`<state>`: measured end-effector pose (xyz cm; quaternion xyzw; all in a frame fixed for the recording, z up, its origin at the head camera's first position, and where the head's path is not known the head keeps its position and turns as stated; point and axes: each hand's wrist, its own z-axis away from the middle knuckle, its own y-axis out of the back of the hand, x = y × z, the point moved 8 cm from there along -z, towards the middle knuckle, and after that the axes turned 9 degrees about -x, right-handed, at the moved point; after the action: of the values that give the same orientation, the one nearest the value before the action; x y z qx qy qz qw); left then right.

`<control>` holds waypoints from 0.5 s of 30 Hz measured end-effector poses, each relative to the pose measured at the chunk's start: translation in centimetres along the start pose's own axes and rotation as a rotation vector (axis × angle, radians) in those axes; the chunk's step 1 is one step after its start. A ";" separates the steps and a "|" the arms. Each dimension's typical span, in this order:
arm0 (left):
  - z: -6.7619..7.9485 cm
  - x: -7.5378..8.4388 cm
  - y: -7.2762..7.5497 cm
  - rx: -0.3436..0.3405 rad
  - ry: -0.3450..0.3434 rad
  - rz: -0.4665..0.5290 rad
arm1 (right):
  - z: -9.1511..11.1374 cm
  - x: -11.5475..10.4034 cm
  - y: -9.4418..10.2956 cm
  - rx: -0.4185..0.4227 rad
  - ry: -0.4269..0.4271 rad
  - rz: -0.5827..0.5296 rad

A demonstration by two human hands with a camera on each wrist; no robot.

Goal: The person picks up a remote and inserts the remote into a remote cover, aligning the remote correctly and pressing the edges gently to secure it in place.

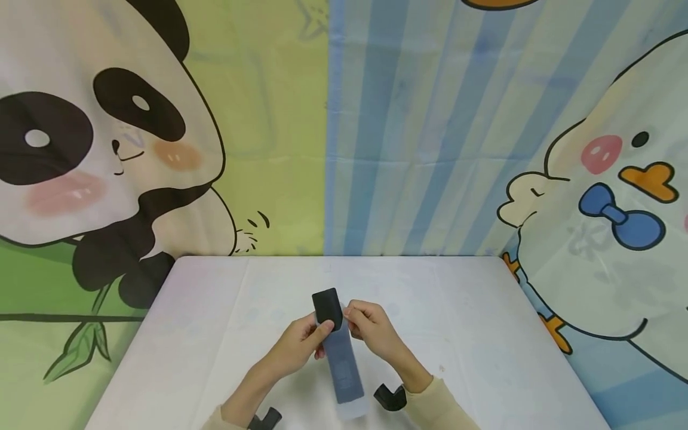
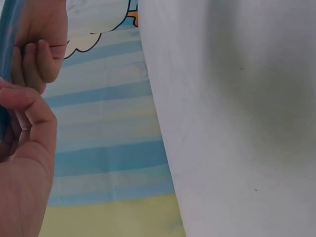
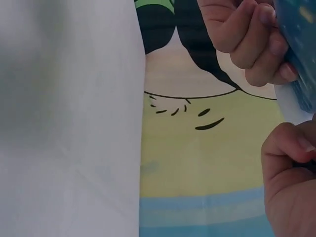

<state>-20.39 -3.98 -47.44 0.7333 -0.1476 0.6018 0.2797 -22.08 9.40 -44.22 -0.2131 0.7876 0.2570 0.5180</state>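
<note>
A long, flat blue pack [image 1: 344,370] with a black piece [image 1: 328,307] at its top end is held over the table, tilted slightly. Clear plastic [image 1: 352,409] extends past its lower end. My left hand [image 1: 295,346] grips the upper part from the left, thumb across the black piece. From the right, my right hand [image 1: 374,329] pinches at the pack's upper edge with curled fingers. In the right wrist view the blue surface [image 3: 302,54] carries small light specks, and whitish plastic [image 3: 291,103] shows below it. The left wrist view catches only a strip of the pack [image 2: 7,44].
A white table [image 1: 242,310] lies beneath both hands. Black devices sit at the left wrist [image 1: 266,420] and right wrist [image 1: 390,398]. Behind the table's far edge hangs a backdrop [image 1: 279,149] with a cartoon panda, blue stripes and a white bird.
</note>
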 end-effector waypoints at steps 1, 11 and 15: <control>0.2 -0.2 0.0 0.004 0.013 -0.005 | 0.0 0.1 -0.2 -0.012 -0.002 0.024; 0.9 0.4 1.7 0.170 -0.022 -0.115 | 0.1 1.0 -0.2 -0.068 -0.045 0.109; 0.9 1.8 2.2 0.226 -0.112 -0.260 | 0.3 1.1 -0.1 -0.067 -0.065 0.063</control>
<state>-20.50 -6.09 -45.28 0.8053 0.0015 0.5316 0.2625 -22.22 9.44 -45.30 -0.1968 0.7676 0.3064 0.5274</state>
